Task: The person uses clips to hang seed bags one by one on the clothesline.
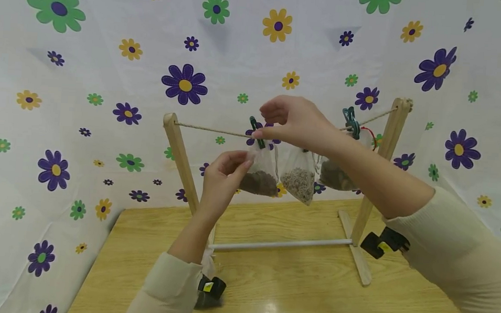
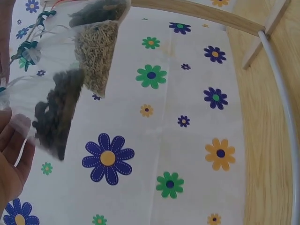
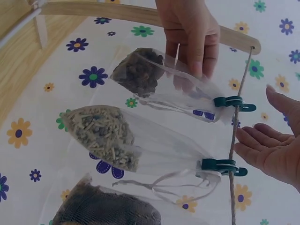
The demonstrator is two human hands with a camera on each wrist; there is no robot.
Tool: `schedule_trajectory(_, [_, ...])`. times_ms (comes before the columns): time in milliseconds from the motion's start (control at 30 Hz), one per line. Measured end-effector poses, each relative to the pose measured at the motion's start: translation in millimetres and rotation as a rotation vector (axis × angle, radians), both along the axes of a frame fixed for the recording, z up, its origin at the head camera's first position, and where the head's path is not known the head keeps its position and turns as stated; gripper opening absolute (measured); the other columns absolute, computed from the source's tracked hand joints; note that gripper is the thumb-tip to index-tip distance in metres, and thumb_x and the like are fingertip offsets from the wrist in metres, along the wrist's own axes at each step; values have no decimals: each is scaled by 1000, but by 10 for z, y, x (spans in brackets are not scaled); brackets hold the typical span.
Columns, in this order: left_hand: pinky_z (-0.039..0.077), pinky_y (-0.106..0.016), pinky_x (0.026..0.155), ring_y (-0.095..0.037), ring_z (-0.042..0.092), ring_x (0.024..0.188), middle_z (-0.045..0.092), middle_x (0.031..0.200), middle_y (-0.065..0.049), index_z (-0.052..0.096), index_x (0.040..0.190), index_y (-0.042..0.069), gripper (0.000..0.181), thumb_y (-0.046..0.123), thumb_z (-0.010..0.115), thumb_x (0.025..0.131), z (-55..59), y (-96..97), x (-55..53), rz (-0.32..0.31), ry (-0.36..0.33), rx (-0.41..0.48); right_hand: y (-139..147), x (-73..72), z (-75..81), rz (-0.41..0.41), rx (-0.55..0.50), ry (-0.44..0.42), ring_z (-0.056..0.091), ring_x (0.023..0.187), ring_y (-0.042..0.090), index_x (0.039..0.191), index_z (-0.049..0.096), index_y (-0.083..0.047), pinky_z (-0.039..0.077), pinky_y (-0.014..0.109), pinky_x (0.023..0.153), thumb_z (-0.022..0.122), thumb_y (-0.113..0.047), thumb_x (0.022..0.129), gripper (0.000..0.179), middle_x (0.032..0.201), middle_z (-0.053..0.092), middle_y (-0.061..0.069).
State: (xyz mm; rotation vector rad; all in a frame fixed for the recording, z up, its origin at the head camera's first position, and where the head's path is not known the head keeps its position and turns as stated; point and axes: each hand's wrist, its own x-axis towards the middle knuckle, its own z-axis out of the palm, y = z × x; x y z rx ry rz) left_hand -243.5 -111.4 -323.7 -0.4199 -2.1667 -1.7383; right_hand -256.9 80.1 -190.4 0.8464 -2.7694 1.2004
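A sheer drawstring bag [image 1: 261, 176] with dark dried pieces hangs from the rope [image 1: 213, 129] by a dark green clip [image 3: 234, 101]. My left hand [image 1: 225, 179] pinches the side of this bag, its fingers showing through the mesh in the right wrist view. Beside the clip and rope is my right hand [image 3: 276, 136], fingers extended and thumb apart, gripping nothing. A second sheer bag [image 3: 101, 136] with pale chopped stems hangs next to it from another green clip [image 3: 220, 165]. Beyond it, a third bag [image 1: 337, 175] with dark contents is partly hidden by my right forearm.
The rope runs between a left wooden post [image 1: 183, 166] and a right wooden post [image 1: 388, 150]. A white bar [image 1: 279, 246] joins their feet on the wooden table [image 1: 294, 283]. Another dark-filled bag [image 1: 207, 301] lies near my left sleeve. Flowered cloth [image 1: 239, 55] hangs behind.
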Motion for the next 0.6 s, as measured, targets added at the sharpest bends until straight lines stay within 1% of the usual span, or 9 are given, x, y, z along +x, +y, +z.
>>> schedule_trajectory(100, [50, -22, 81, -10, 63, 93, 69, 107, -3, 66, 112, 11, 23, 21, 64, 92, -54, -85, 14, 12, 19, -42, 77, 87, -26, 4, 8, 43, 52, 123, 22, 131, 52, -4, 41, 39, 102, 72, -29, 84, 56, 132, 56, 11])
schedule_trajectory(200, [50, -21, 80, -8, 63, 92, 69, 107, -3, 67, 109, 10, 22, 21, 64, 91, -114, -173, 39, 29, 11, -67, 156, 175, -68, 6, 10, 82, 54, 121, 23, 130, 53, -4, 42, 39, 102, 71, -28, 86, 53, 130, 58, 11])
schedule_trajectory(300, [50, -20, 80, -9, 64, 92, 69, 105, -5, 69, 107, 9, 21, 22, 65, 91, -164, -258, 90, 34, -43, -70, 221, 271, -114, 1, 10, 120, 57, 117, 22, 128, 54, -3, 45, 39, 98, 69, -28, 88, 49, 126, 60, 11])
schedule_trajectory(400, [51, -19, 78, -11, 65, 92, 70, 104, -9, 71, 106, 8, 22, 23, 65, 91, -199, -340, 179, 30, -103, -61, 281, 365, -170, 8, 14, 149, 61, 110, 22, 124, 57, -2, 49, 38, 92, 69, -26, 88, 44, 121, 63, 12])
schedule_trajectory(467, [51, -19, 78, -12, 66, 93, 70, 105, -10, 71, 106, 8, 23, 23, 66, 90, -222, -390, 255, 16, -143, -62, 320, 424, -222, 18, 15, 153, 63, 106, 21, 121, 59, -1, 51, 37, 89, 69, -25, 88, 42, 119, 64, 12])
schedule_trajectory(600, [53, -22, 80, -17, 67, 97, 70, 108, -11, 70, 108, 5, 25, 22, 67, 89, -307, -469, 396, -42, -224, -76, 395, 521, -374, 69, 19, 161, 67, 98, 20, 116, 62, 1, 54, 34, 83, 71, -21, 86, 39, 113, 67, 13])
